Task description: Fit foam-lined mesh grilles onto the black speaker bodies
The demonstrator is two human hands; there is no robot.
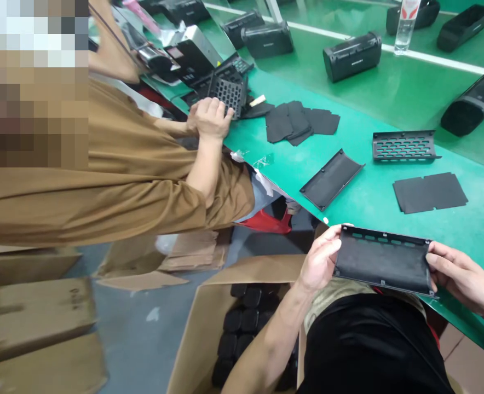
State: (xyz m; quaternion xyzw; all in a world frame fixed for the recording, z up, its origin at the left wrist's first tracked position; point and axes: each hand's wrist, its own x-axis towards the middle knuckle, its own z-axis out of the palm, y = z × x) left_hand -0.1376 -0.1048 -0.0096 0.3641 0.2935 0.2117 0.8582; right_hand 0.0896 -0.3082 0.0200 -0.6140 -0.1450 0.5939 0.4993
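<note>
Between my two hands is a black curved speaker grille (384, 260), its hollow side facing me. A dark sheet lies inside it, and a row of slots shows along the upper edge. My left hand (322, 257) grips its left end, thumb on the rim. At the right end, my right hand (455, 268) pinches the edge between thumb and fingers. Beyond it on the green table are a flat black mesh sheet (431, 193), a slotted grille (404, 146) with nothing covering its holes, and a lined grille (333, 179).
A co-worker's hands (213, 117) rest by perforated black grilles (229, 93) on the left. Stacked black sheets (291, 121) lie mid-table. Assembled speakers (352, 56) and a water bottle (407, 27) stand farther back. Below my left arm is an open carton (201, 328) with black parts inside.
</note>
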